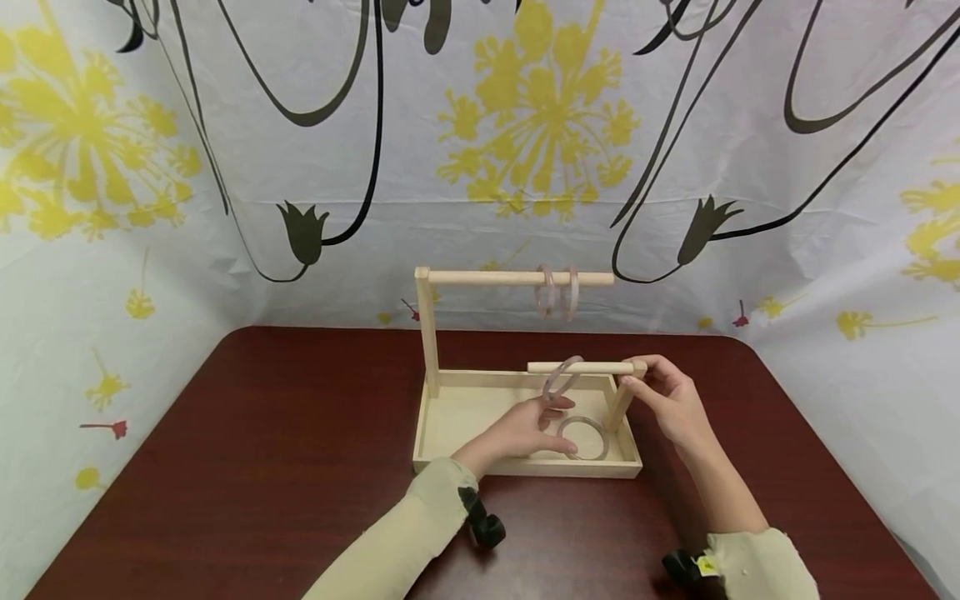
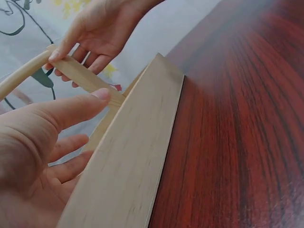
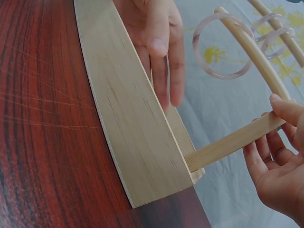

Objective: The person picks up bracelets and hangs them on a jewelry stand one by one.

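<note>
My left hand reaches over the wooden tray of a jewellery stand, thumb and fingers apart with nothing between them in the left wrist view. Close by its fingertips, a pale, translucent bangle lies in the tray. Another bangle hangs on the shorter, lower bar, just above that hand. At the bar's right end, my right hand holds the top of the short upright post between thumb and fingers. The right wrist view shows the hanging bangle as a full ring.
Behind, a taller post carries a long bar with two bangles near its free right end. The stand rests on a dark red wooden table. A white patterned cloth hangs behind the table's far edge.
</note>
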{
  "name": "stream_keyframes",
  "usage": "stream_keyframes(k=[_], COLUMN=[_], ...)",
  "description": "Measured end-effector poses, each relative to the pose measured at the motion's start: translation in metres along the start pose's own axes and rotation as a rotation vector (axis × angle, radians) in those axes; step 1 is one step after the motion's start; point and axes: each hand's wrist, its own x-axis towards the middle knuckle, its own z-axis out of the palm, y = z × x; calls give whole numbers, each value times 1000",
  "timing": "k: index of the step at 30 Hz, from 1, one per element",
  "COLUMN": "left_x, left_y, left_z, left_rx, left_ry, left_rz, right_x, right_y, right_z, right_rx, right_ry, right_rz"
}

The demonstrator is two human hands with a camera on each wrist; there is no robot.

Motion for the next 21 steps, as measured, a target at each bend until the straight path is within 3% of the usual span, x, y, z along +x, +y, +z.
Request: stream_keyframes(k=[6,16,21], left_x=[3,8,8], left_y=[1,0,2], left_z=[3,6,9], left_rx=[162,529,582], left_ry=[-13,-34,-32], left_rz=[28,157,152], right_x=[0,0,-1], right_y=[1,-2,-2], right_z=[-1,1,2], right_rx=[0,-15,-23], right_ry=[-4,5,8], right_rz=[0,11,19])
